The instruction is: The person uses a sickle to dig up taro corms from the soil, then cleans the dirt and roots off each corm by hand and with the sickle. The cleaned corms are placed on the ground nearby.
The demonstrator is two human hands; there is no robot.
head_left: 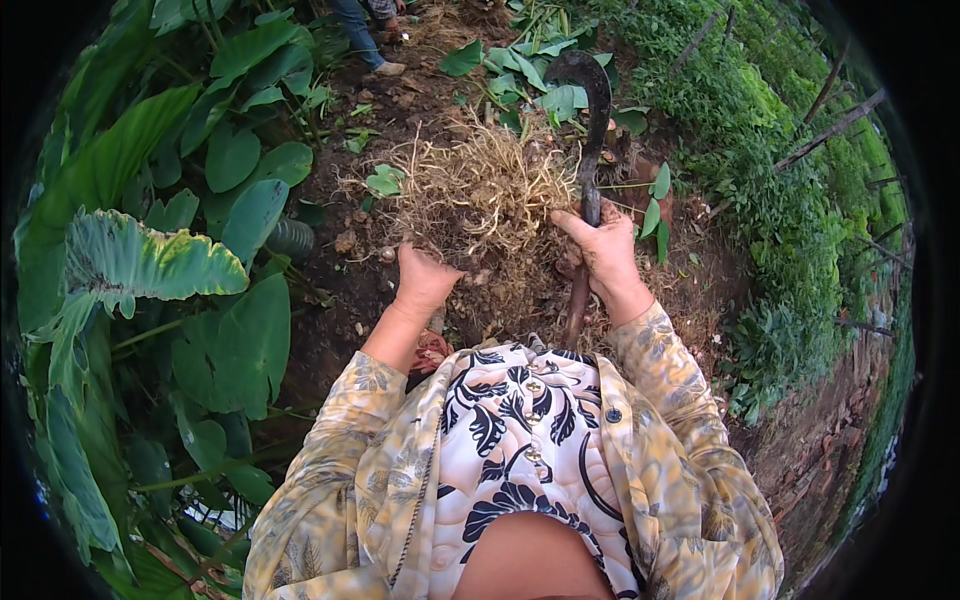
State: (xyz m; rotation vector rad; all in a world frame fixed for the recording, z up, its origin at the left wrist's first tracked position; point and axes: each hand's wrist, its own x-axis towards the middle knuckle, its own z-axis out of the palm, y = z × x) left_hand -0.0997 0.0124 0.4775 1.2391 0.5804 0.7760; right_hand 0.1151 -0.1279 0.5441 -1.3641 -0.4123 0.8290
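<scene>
A large clump of pale, fibrous plant roots (487,184) caked with soil is in front of me. My left hand (426,276) holds its near left edge, with the fingers hidden among roots and dirt. My right hand (611,247), soiled on the fingers, grips a billhook (592,142) at the clump's right side. The dark blade points away from me and curls to the left at its tip. Its brown wooden handle (577,304) runs back toward my body. A small green leaf (386,180) lies on the clump's left side.
Big taro-like leaves (232,157) crowd the left side. Cut leaves and stalks (540,71) lie beyond the clump. Another person's leg (356,34) and shoe stand at the far end. Green bushes (787,217) with wooden poles (829,131) line the right. Dark soil (337,330) surrounds the clump.
</scene>
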